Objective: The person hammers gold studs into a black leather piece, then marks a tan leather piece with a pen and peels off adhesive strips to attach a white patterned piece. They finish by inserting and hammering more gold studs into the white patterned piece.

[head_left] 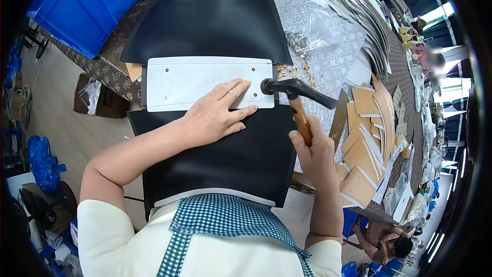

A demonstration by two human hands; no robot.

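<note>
A white rectangular panel (205, 72) with small metal rivets lies across the middle of a large black sheet (210, 28). My left hand (218, 110) rests flat on the panel's lower right part and the black sheet below, fingers spread and holding nothing. In my right hand (315, 151) is a hammer (302, 92), gripped by its wooden handle. Its black head is over the panel's right edge, near two rivets; whether it touches the panel cannot be made out. Small brass-coloured pieces (309, 72) lie scattered just right of the panel.
A blue crate (95, 7) stands at the upper left, with a cardboard box (102, 97) below it. Tan and white cut pieces (366, 143) are stacked at the right. A clear plastic bag (323, 28) lies behind the hammer. Another person (384, 241) is at the lower right.
</note>
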